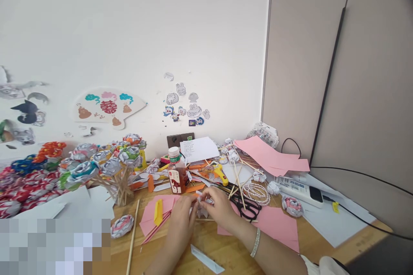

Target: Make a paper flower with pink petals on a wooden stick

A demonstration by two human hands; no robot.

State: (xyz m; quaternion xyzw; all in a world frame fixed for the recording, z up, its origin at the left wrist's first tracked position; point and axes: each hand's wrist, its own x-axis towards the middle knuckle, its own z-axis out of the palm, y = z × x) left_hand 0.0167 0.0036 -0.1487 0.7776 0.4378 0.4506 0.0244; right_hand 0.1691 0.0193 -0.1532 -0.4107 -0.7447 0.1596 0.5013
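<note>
Pale paper (pixel 202 212), small and crinkled, sits between the two hands, just above the wooden table (pixel 174 262). The left hand (pixel 182 212) has its fingers bunched close together and seems to pinch one side of it. The right hand (pixel 217 206) comes in from the other side, with its thumb and fingers bent in to pinch the paper near its top. The fingers hide a lot, so I cannot tell just how it is folded. The step in hand looks like bending or shaping this paper with the fingertips. I think the next move calls for one hand to hold it steady and the other to press softly, so it does not rip or squash.

Near the hands, a folded pale strip (pixel 206 259) lies on the table. To the left is pink paper (pixel 146 221) with a yellow strip (pixel 158 212) on top. A bottle (pixel 176 178) stands just behind the left hand. To the right are black scissor handles (pixel 248 212), a string of beads (pixel 258 193) and more pink sheets (pixel 280 225). Farther left, a big bunch of paper flowers (pixel 111 165) stands on thin sticks.
</note>
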